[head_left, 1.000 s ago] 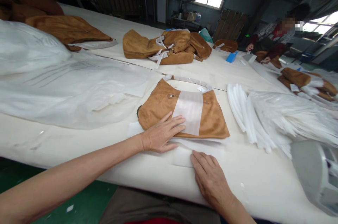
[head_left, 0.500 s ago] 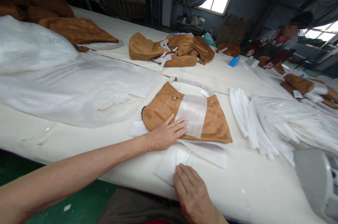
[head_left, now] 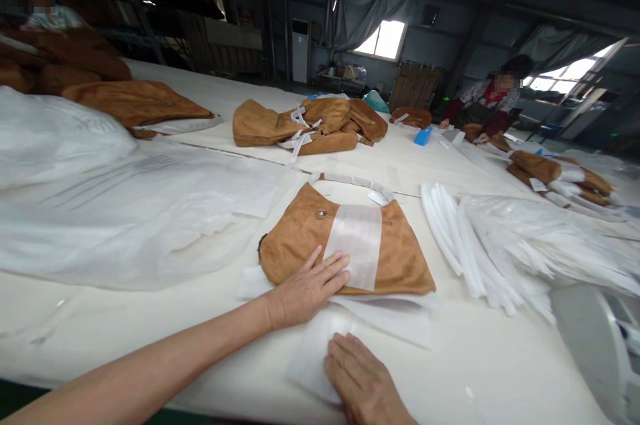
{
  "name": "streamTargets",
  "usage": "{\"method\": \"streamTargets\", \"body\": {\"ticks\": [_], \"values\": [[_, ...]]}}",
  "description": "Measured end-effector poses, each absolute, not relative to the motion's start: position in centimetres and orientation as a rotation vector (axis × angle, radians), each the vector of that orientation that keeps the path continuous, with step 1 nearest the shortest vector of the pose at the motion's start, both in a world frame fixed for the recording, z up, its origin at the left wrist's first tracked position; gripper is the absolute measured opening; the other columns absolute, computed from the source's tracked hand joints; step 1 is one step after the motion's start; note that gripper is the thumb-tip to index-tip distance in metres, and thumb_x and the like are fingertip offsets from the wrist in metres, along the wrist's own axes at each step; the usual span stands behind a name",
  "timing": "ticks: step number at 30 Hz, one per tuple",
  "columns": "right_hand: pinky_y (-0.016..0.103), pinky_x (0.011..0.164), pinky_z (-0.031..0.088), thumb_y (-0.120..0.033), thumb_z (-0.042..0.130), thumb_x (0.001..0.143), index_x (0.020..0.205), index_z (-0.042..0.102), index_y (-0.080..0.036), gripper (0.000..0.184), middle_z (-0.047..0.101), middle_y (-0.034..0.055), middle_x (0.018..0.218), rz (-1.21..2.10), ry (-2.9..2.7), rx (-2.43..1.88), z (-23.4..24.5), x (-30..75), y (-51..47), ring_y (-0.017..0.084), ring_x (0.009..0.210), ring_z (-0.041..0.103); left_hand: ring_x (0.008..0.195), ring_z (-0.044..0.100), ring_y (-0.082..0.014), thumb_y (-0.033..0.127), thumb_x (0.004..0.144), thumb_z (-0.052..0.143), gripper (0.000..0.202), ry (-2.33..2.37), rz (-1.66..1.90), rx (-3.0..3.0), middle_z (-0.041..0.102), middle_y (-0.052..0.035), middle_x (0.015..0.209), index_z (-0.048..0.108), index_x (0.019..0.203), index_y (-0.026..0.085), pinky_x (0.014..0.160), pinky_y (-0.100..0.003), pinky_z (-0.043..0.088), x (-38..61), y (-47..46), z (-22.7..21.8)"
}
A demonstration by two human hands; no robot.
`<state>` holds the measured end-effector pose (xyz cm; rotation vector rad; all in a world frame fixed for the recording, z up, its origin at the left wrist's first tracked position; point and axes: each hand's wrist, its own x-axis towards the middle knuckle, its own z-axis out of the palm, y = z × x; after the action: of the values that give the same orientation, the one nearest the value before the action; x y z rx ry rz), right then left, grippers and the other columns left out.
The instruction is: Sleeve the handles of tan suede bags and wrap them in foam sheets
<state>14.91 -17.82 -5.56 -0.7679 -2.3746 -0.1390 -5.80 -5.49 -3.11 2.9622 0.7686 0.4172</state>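
A tan suede handbag (head_left: 300, 238) lies flat in front of me, with a pale translucent wrap (head_left: 356, 238) around its middle. Its handle (head_left: 350, 179) is wrapped too, and a white tag (head_left: 377, 199) lies by the handle's right end. My left hand (head_left: 313, 288) rests open on the bag's lower front, fingertips on the wrap. White foam sheet (head_left: 390, 318) sticks out from under the bag. Closer to me, my right hand (head_left: 363, 375) lies palm down on a thin white sheet (head_left: 313, 358), fingers extended side by side; its thumb is hidden.
Clear plastic bags (head_left: 125, 211) spread over the white table (head_left: 200, 351) at left. White foam tubes (head_left: 450, 238) and more plastic (head_left: 540, 231) lie at right, near a grey machine (head_left: 583, 338). More tan bags (head_left: 310, 125) sit beyond. Two people work farther off.
The camera view has tilted up, so the scene sits lower and a person at far left shows more. Both hands keep nearly the same places on the bag and the sheet.
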Motion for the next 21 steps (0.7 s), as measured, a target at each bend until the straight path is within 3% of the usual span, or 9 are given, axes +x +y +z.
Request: {"method": "streamTargets", "body": {"ticks": [4,8,12,14,16,18,21], "values": [[0.035,0.094,0.056,-0.004,0.037,0.093,0.109,0.064,-0.01,0.032,0.074,0.0131,0.103,-0.015,-2.396,-0.766,-1.5,14.7,-16.8,0.021,0.101,0.068,0.145,0.03,-0.0304,0.0,0.086,0.045,0.053,0.771,0.379,2.928,0.048,-0.017,0.146,0.046,0.136,0.019,0.117,-0.064,0.018,-5.6,-5.7,-2.4],[0.03,0.083,0.053,-0.01,0.041,0.097,0.097,0.067,-0.018,0.027,0.073,0.0063,0.087,0.156,-2.484,-0.855,2.3,15.9,-13.3,0.016,0.085,0.066,0.142,0.036,-0.0315,0.001,0.081,0.048,0.055,0.703,0.311,2.815,0.055,-0.0147,0.134,0.048,0.133,0.019,0.114,-0.065,0.024,-5.7,-5.3,-0.8],[0.029,0.078,0.048,-0.018,0.052,0.095,0.095,0.069,-0.021,0.018,0.072,0.0034,0.085,0.383,-2.406,-1.123,3.5,16.9,-10.1,0.018,0.084,0.065,0.145,0.028,-0.0363,0.003,0.065,0.055,0.082,0.547,0.174,2.747,0.047,-0.0163,0.143,0.037,0.144,0.018,0.114,-0.069,0.021,-6.5,-4.6,1.0],[0.027,0.077,0.046,-0.021,0.055,0.095,0.092,0.07,-0.022,0.016,0.071,0.0016,0.085,0.532,-2.294,-1.289,3.6,16.9,-9.0,0.017,0.082,0.065,0.145,0.026,-0.0385,0.01,0.065,0.062,0.09,0.517,0.139,2.73,0.042,-0.018,0.148,0.03,0.149,0.017,0.115,-0.069,0.019,-6.8,-4.3,1.5],[0.025,0.07,0.043,-0.025,0.056,0.094,0.081,0.067,-0.021,0.018,0.068,-0.0009,0.077,0.646,-2.19,-1.438,3.6,16.8,-8.2,0.015,0.075,0.063,0.142,0.032,-0.0392,0.027,0.073,0.069,0.083,0.542,0.162,2.7,0.042,-0.0191,0.149,0.035,0.148,0.017,0.115,-0.067,0.022,-6.9,-4.0,1.5],[0.023,0.062,0.038,-0.031,0.059,0.092,0.07,0.06,-0.02,0.024,0.062,-0.003,0.068,0.706,-2.099,-1.572,3.4,16.6,-7.7,0.014,0.066,0.058,0.136,0.044,-0.0364,0.042,0.087,0.061,0.057,0.629,0.229,2.652,0.05,-0.018,0.144,0.052,0.137,0.018,0.114,-0.064,0.028,-6.8,-3.7,1.2],[0.023,0.056,0.032,-0.035,0.063,0.088,0.065,0.053,-0.02,0.029,0.055,-0.0046,0.061,0.729,-1.968,-1.734,2.9,16.3,-7.3,0.013,0.061,0.053,0.121,0.06,-0.0279,0.041,0.1,0.04,0.04,0.776,0.383,2.559,0.065,-0.0132,0.128,0.065,0.12,0.018,0.111,-0.055,0.039,-6.3,-3.4,0.4]]}}
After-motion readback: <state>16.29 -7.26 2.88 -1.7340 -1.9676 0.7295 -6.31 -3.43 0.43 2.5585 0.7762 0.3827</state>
